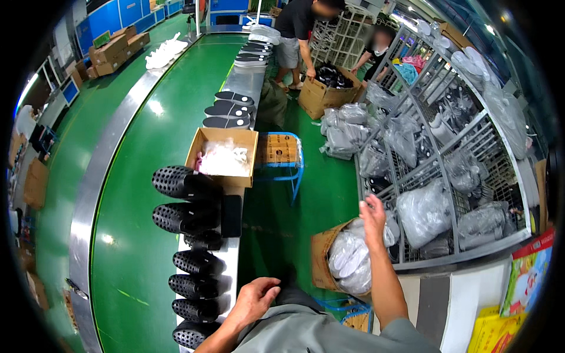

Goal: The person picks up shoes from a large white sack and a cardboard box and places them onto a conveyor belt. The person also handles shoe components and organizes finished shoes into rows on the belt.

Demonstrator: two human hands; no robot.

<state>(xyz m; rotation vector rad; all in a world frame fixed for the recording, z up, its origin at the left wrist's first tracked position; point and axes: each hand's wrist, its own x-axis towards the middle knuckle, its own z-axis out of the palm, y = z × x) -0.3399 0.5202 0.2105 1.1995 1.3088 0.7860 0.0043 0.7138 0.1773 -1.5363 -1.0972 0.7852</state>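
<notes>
- Underfoot, smooth green floor (pixel 331 191).
- Toward left, broad green conveyor table (pixel 129 194) with silver metal edges, reflecting light in white spots.
- Near middle, low stool with blue metal frame and brown seat (pixel 279 150).
- At right, tall grey metal rack (pixel 465 255).
- Far behind, blue panels (pixel 132 12); at left edge, white tube lamp (pixel 27 89).

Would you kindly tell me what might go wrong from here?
The clogs stand on a narrow ledge, some toes jutting over the green surface, so a bump from the nearby left hand might topple one. The carton seems wider than the ledge too, so a knock could tip it. The right hand is raised near the rack, whose metal bars might scrape it.
</notes>
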